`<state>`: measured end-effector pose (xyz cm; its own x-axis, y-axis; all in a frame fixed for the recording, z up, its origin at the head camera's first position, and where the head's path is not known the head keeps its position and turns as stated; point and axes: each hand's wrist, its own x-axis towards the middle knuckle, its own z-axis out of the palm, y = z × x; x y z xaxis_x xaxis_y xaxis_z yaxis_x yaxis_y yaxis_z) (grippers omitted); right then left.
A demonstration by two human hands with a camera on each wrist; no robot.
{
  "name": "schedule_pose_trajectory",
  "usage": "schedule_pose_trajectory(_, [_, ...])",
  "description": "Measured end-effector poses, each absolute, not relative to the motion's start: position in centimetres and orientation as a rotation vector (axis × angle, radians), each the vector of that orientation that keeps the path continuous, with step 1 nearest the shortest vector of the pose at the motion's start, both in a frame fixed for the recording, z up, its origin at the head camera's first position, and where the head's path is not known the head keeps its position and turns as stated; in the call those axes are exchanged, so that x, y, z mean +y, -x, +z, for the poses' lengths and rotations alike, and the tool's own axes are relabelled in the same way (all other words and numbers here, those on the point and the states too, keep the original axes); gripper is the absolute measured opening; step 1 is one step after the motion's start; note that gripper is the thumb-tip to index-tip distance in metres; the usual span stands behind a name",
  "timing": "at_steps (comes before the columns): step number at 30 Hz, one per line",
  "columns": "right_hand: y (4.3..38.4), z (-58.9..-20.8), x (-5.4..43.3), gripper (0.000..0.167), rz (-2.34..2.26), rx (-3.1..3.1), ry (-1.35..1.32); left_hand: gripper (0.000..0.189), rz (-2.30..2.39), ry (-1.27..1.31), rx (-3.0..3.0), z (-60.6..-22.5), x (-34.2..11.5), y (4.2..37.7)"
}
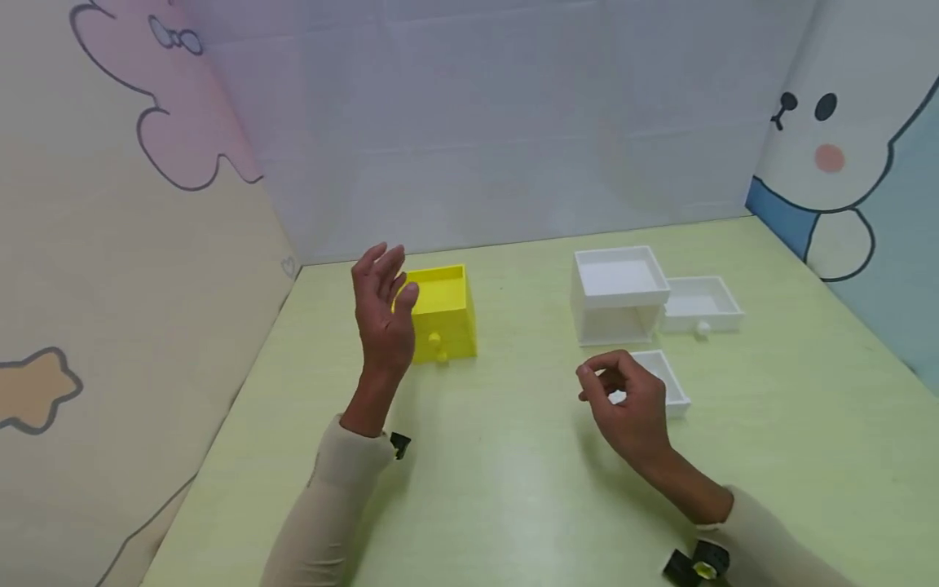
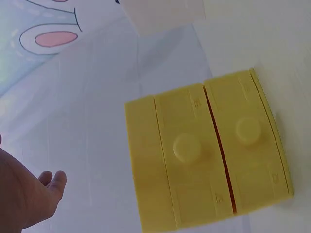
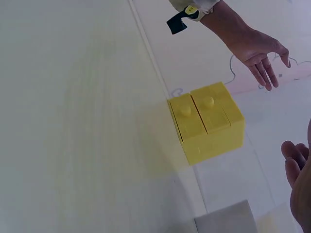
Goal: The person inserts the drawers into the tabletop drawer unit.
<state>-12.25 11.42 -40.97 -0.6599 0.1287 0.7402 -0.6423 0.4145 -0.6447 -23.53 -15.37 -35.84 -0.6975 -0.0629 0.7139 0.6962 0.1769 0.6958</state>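
Observation:
My left hand [image 1: 386, 322] is raised with fingers loosely spread, holding nothing, in front of a small yellow two-drawer box [image 1: 447, 326]. Both yellow drawers are closed, and their round knobs [image 2: 187, 148] face forward. My right hand [image 1: 632, 408] hovers with loosely bent fingers over a white drawer [image 1: 667, 383], which it partly hides. Nothing shows in its grasp; the drawer's white knob appears between thumb and fingers. Behind it stands a white drawer box [image 1: 612, 285] with a hollow front. A second white drawer [image 1: 700, 306] with a round knob lies right of that box.
Everything stands on a pale yellow-green tabletop [image 1: 506, 489]. A white wall covering [image 1: 477, 130] rises behind it. Cartoon-printed walls border the table on the left [image 1: 95, 244] and right [image 1: 844, 179].

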Motion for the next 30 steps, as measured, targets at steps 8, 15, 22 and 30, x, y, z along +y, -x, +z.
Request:
schedule_pose_trajectory(8, [11.8, -43.8, 16.4, 0.013, 1.211, -1.933, -0.291, 0.047, -1.775, 0.778, -1.916, -35.9, -10.4, 23.9])
schedule_pose_trajectory(15, [9.5, -43.6, 18.2, 0.008, 1.343, -2.141, 0.109, 0.033, -2.087, 0.669, -1.913, -37.1, -6.8, 25.5])
schedule_pose_trajectory(22, [8.9, -44.4, 19.3, 0.015, 1.35, -2.356, 0.225, 0.035, -2.103, 0.456, -2.156, -38.8, -3.3, 27.1])
schedule_pose_trajectory(30, [9.0, -44.8, 19.8, 0.022, 1.318, -2.358, 0.325, 0.047, -2.06, 0.345, -2.399, -39.7, 0.2, 28.0])
